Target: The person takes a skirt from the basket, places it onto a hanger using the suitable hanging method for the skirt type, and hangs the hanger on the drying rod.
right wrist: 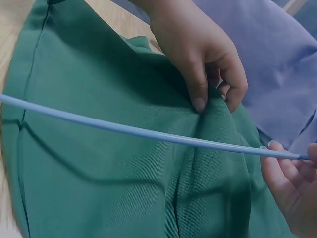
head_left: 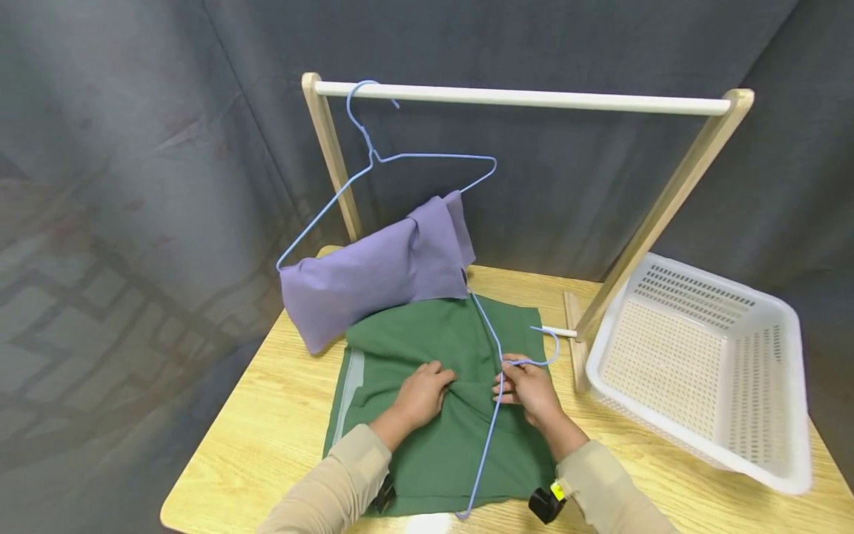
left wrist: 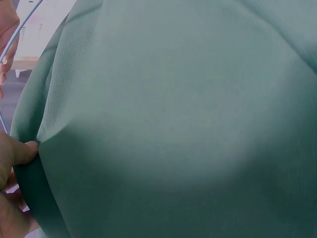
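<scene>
A green cloth [head_left: 460,456] lies partly folded on the table, with a grey strip showing along its left side. My left hand [head_left: 422,391] pinches up a fold near its middle; the right wrist view shows this thumb and fingers of my left hand [right wrist: 205,62] on the raised fabric. In my right hand [head_left: 531,391], a light blue wire hanger [right wrist: 124,130] is gripped near the base of its hook. Its hook points right, and its long frame stretches across the green cloth, its far end beside a purple cloth [head_left: 373,285].
A wooden rack with a white rail [head_left: 520,96] stands at the back of the table [head_left: 233,460]. Another blue hanger [head_left: 434,156] hangs on its left part, the purple cloth draped over its lower bar. To the right is a white perforated basket [head_left: 794,371].
</scene>
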Demonstrator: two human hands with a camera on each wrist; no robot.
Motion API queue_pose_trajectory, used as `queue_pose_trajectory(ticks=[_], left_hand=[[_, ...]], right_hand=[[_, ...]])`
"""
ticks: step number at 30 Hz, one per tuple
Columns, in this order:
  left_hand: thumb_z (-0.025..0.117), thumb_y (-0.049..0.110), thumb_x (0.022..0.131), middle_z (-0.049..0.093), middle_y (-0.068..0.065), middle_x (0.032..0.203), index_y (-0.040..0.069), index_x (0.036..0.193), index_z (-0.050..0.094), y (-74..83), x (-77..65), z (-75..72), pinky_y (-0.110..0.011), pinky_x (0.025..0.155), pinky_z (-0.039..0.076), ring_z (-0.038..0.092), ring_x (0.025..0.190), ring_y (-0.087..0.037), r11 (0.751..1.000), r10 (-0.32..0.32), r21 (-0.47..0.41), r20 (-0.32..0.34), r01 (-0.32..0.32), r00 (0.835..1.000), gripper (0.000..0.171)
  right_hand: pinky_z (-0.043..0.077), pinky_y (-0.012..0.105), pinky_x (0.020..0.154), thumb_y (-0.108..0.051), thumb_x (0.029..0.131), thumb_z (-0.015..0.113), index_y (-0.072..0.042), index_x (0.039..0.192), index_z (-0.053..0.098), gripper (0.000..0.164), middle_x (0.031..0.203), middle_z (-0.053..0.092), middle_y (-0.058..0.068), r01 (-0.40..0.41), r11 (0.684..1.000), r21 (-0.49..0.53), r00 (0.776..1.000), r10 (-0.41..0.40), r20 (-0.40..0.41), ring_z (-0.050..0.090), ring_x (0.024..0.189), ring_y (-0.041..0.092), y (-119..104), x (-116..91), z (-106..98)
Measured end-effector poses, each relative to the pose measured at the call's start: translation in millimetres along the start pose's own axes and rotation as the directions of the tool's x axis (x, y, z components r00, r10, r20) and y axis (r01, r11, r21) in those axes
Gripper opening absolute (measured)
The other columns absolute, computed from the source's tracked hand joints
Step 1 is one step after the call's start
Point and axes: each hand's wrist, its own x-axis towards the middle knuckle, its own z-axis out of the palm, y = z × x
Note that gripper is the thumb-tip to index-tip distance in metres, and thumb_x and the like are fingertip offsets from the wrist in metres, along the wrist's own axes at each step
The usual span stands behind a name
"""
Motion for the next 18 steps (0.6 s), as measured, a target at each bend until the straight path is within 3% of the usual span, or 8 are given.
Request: queue_pose_trajectory(ticks=[8,15,18], left_hand=[[0.056,0.01,0.082,0.046,0.001,0.076,0.018,0.09,0.06,0.5,1.3,-0.3,-0.026,0.055,0.042,0.046,0.069,-0.016,1.0,0.001,0.02,-0.013,-0.001,1.0,0.011],[0.058,0.01,0.081,0.047,0.001,0.077,0.018,0.089,0.06,3.3,2.0,-0.4,-0.026,0.055,0.042,0.047,0.068,-0.016,1.0,0.013,0.018,-0.03,-0.012,0.999,0.011],[0.06,0.01,0.079,0.048,0.001,0.077,0.017,0.089,0.06,4.4,2.0,0.2,-0.026,0.056,0.043,0.047,0.068,-0.016,1.0,0.021,0.015,-0.036,-0.02,0.999,0.012]], right_hand=[[0.049,0.029,0.05,-0.001,0.089,0.039,0.012,0.117,0.038,0.031,0.07,0.049,0.01,0.014,1.0,0.012,1.0,-0.014,0.007,0.054,0.053,0.014,-0.3,1.1,4.9],[0.049,0.031,0.049,-0.007,0.089,0.042,0.014,0.114,0.04,0.032,0.069,0.051,0.01,0.141,0.988,0.062,0.989,-0.143,0.032,0.055,0.053,0.015,9.9,5.3,4.8],[0.049,0.031,0.049,-0.006,0.089,0.041,0.016,0.115,0.038,0.033,0.068,0.05,0.009,0.129,0.99,0.048,0.992,-0.129,0.001,0.054,0.052,0.013,3.0,1.3,6.9]])
